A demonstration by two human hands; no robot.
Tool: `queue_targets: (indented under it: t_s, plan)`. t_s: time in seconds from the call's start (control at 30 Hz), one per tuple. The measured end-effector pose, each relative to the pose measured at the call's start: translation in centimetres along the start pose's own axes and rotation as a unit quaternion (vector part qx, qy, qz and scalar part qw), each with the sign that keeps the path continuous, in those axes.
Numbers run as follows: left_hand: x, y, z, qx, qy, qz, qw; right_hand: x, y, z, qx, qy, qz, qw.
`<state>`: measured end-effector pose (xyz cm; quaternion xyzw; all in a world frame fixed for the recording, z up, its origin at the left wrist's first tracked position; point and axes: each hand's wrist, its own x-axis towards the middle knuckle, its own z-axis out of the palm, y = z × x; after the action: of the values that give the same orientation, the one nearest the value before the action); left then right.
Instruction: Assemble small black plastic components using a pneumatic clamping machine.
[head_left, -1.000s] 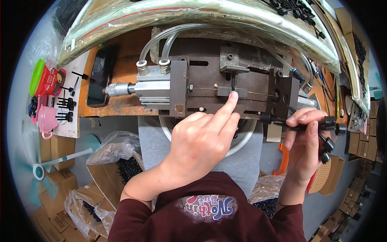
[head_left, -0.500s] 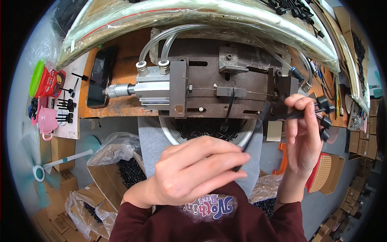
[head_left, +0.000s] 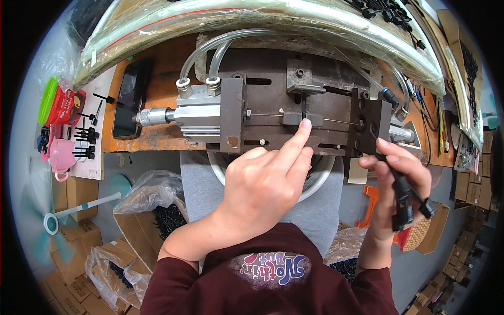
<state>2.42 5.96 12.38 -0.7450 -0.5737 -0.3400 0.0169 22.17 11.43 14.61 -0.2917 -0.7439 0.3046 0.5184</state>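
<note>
My left hand (head_left: 265, 184) reaches over the near edge of a dark metal fixture (head_left: 262, 68). Its index finger is stretched out, with the tip against the near end of a thin black rod (head_left: 303, 105). That rod lies across a small grey block (head_left: 294, 119) and runs back to a bracket (head_left: 304, 88); the left hand grips nothing that I can see. To the right, my right hand (head_left: 412, 173) is closed round several black knobbed plastic pieces (head_left: 402, 202), their knobs hanging toward me. Thin metal pins (head_left: 265, 114) meet the block from both sides.
An air cylinder (head_left: 199, 115) with clear hoses (head_left: 197, 50) stands left of the block. Behind lies a plastic-wrapped roll (head_left: 262, 18). A phone (head_left: 132, 100), a pink cup (head_left: 62, 157) and loose black pieces (head_left: 86, 136) are at left. A white tub (head_left: 318, 184) sits below the fixture.
My left hand has moved forward from above my lap to the block. The rod there now reaches back to the bracket instead of hanging toward me. My right hand has tipped its pieces downward.
</note>
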Motion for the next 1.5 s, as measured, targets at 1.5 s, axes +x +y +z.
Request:
queue_targets:
  t_s: [1.5]
  plan:
    - [-0.4, 0.8, -3.7, -0.339, -0.008, -0.049, 0.939, 0.1, 0.4, 1.4, -0.292, -0.063, -0.191, 0.935]
